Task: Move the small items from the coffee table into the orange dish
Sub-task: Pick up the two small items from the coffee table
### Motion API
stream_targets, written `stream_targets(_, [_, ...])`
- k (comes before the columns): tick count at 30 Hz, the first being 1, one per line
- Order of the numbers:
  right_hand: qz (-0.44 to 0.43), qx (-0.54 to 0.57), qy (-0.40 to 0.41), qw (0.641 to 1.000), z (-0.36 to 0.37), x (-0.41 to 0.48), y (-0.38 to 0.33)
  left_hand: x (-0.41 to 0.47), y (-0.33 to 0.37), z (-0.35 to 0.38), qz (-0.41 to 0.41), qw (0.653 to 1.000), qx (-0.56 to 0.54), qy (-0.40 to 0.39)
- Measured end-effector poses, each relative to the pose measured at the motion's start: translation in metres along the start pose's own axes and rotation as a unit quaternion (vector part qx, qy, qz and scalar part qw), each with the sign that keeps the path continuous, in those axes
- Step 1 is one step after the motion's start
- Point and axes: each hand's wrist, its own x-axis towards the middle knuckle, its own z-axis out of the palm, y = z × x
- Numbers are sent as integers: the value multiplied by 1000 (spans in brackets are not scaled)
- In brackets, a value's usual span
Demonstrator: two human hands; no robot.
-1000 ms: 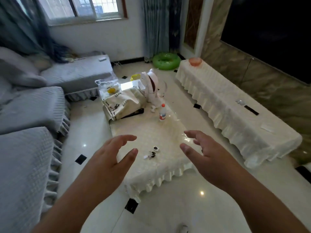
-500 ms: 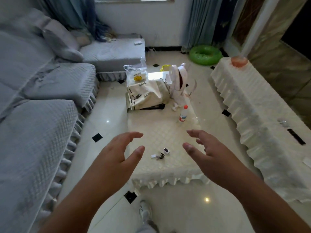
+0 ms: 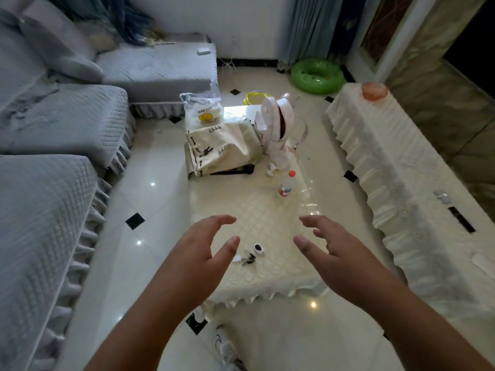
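Note:
On the near end of the cream-covered coffee table (image 3: 251, 210) lie a small white oval item with a dark centre (image 3: 259, 248) and a bunch of keys with a white tag (image 3: 245, 259). My left hand (image 3: 198, 258) hovers just left of them, fingers spread and empty. My right hand (image 3: 337, 253) hovers to their right, also open and empty. The orange dish (image 3: 374, 90) sits on the far end of the long covered cabinet (image 3: 401, 183) at the right.
A small bottle with a red cap (image 3: 286, 183), a white toy robot dog (image 3: 278, 124), a patterned cloth bundle (image 3: 222, 148) and a plastic bag (image 3: 203, 108) stand further back on the table. A grey sofa (image 3: 53, 156) fills the left. A green swim ring (image 3: 317, 76) lies on the floor.
The view has tilted down and moved closer to the table. Both hands stay open and raised over its near end, now nearer the keys.

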Motion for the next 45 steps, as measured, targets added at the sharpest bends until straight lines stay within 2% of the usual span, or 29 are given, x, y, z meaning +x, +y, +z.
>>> stream_targets(7, [15,-13,13,1000,29,45,24,48,-41,14,-25,998,43,-32])
stream_targets(15, [26,5,-64,998,57,125,66,107,-81,66,-102,993,53,-35])
stream_targets(21, [10,-4,-89,996,95,205,111,149,-136,125,-169,984,43,-26])
stream_targets(27, [18,-40,-123,991,173,261,186,177,-219,191,-229,970,70,-36])
stream_targets(33, [18,-119,-144,982,270,290,264,203,-293,263,-242,962,112,-58])
stream_targets(40, [-2,-250,-161,955,357,313,310,214,-343,322,-263,958,82,-83])
stream_targets(45, [-10,-288,-176,941,405,318,332,213,-366,338,-257,962,64,-71])
